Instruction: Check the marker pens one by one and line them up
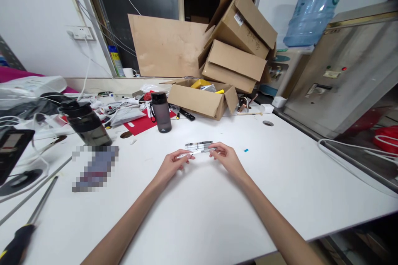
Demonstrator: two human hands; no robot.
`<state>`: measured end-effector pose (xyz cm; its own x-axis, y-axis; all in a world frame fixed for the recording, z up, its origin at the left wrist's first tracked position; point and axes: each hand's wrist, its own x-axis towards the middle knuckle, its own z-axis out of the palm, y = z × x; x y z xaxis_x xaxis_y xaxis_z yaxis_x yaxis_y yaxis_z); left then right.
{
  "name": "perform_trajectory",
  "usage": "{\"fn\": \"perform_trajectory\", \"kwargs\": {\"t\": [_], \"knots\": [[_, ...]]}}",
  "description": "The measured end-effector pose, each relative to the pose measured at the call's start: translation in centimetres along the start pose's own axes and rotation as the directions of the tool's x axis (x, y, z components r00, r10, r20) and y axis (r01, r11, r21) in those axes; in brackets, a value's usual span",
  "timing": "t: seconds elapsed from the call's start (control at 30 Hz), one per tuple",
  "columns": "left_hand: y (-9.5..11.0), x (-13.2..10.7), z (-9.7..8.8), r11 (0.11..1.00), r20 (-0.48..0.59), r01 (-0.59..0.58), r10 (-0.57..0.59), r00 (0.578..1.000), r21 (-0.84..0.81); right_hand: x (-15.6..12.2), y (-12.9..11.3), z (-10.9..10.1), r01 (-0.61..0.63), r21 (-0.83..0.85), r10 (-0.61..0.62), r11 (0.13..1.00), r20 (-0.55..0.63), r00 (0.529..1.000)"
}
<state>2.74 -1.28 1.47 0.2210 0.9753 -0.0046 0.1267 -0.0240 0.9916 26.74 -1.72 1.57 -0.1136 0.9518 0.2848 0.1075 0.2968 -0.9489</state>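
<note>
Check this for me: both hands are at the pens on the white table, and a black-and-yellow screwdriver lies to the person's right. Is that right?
Not quite. The head view shows the black-and-yellow screwdriver lying to the person's left, not right. The rest stands: the left hand and right hand are both at the pens on the white table.

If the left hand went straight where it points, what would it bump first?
Past the white pen at its fingertips, the left hand would probably bump the row of pens, though depth is hard to judge.
</note>
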Motion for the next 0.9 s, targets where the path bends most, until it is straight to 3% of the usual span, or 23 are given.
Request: {"fn": "perform_trajectory", "kwargs": {"t": [0.6,0.77,0.9], "knots": [[-0.61,0.31,-0.23,0.997,0.064,-0.068,0.066,0.996,0.035,0.10,0.03,-0.05,0.014,-0.035,-0.014,0.999,0.003,1.000],[-0.34,0.08,0.04,0.996,0.095,-0.077,0.073,0.993,0.048,-0.11,0.18,0.09,-0.033,0.026,0.031,0.999,0.060,0.998],[-0.23,0.02,0.23,0.995,0.099,-0.089,0.084,0.992,0.050,-0.28,0.25,0.11,-0.094,-0.018,0.095,0.995,0.072,0.993]]}}
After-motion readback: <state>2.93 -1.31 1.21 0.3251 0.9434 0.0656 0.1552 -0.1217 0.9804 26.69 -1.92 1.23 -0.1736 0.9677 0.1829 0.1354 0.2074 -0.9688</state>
